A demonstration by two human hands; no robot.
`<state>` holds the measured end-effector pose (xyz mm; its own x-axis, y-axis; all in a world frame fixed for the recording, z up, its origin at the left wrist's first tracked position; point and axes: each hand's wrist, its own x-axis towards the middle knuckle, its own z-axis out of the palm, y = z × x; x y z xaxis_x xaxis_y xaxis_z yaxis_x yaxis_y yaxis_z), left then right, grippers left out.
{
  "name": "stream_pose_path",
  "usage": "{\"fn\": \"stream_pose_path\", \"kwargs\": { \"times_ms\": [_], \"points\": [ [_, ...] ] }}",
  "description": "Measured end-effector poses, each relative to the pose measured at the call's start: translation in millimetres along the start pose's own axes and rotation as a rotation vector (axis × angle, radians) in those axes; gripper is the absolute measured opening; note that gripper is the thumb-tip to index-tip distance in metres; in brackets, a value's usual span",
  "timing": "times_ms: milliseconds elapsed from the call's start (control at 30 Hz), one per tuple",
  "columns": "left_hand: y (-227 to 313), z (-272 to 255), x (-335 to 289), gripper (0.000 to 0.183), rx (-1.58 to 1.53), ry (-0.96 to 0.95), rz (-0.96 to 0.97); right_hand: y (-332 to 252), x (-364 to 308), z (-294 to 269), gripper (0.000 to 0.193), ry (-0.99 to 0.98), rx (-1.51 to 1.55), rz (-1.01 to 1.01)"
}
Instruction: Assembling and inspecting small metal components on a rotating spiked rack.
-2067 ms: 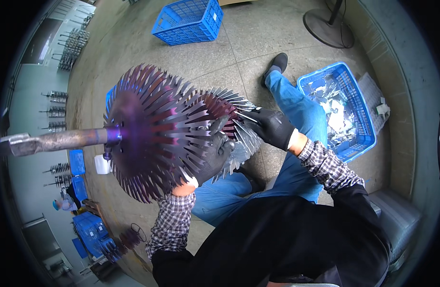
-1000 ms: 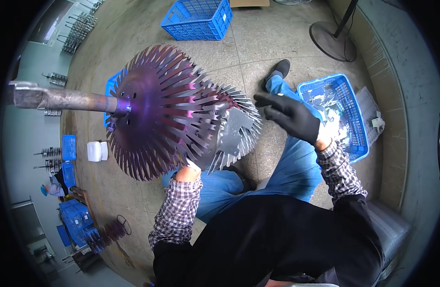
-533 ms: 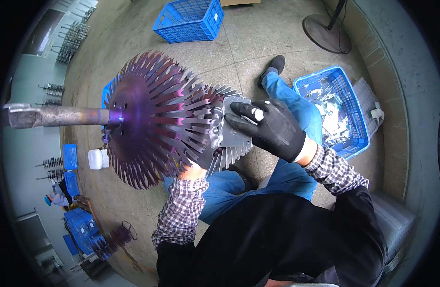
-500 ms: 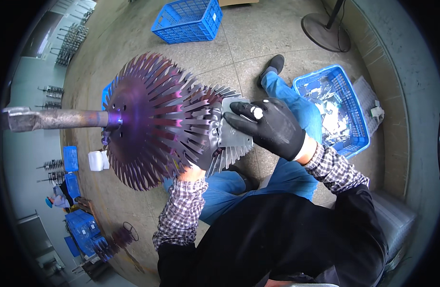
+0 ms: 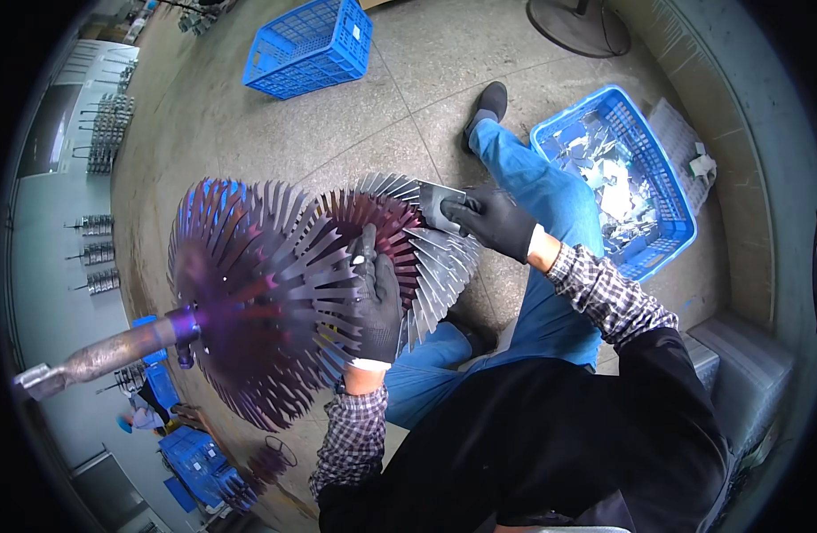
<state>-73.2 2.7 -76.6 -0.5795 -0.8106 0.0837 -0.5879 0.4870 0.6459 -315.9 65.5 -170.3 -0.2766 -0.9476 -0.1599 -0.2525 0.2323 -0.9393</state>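
Note:
A large rack of purple-tinted metal discs [image 5: 235, 311] with finger-like slotted rims fills the left middle, on a thick metal shaft [image 5: 124, 349]. Thin grey metal plates [image 5: 440, 275] fan out around its farther end. My left hand [image 5: 376, 306], in a black glove, lies against the slotted rims with its fingers stretched upward and no plate visible in it. My right hand [image 5: 497, 222], also gloved in black, pinches a flat grey metal plate [image 5: 438, 206] by its right edge. That plate's left edge meets the fanned plates; whether it sits in a slot cannot be made out.
A blue plastic basket [image 5: 662, 240] of shiny loose plates stands by my right leg. Another blue crate [image 5: 315, 53] is farther ahead on the floor. A round stand base [image 5: 577, 27] is at the upper right. Racks hang along the left wall, near a person [image 5: 149, 417].
The disc rack has tilted, its shaft end dropping lower. My left hand now shows over the slotted rims. My right hand and its plate have shifted slightly right, and the view has turned.

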Motion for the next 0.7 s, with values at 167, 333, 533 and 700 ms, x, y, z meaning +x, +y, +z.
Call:
{"fn": "stream_pose_path", "kwargs": {
  "times_ms": [167, 333, 533, 700],
  "points": [
    [-0.9, -2.0, 0.8, 0.045, 0.061, -0.015, 0.033, 2.1, 1.5, 5.6, 0.034, -0.027, -0.085, -0.092],
    [-0.5, -1.9, 2.6, 0.045, 0.084, -0.020, 0.054, 3.4, 1.0, 7.0, 0.031, -0.015, -0.169, -0.197],
    [2.4, -3.0, 1.6, 0.045, 0.052, -0.037, 0.023, 0.4, -0.2, 4.0, 0.028, -0.027, -0.165, -0.243],
    [-0.6, -2.8, 0.8, 0.045, 0.063, -0.050, 0.014, -0.2, -2.4, 3.3, 0.025, -0.008, -0.158, -0.290]
  ]
}}
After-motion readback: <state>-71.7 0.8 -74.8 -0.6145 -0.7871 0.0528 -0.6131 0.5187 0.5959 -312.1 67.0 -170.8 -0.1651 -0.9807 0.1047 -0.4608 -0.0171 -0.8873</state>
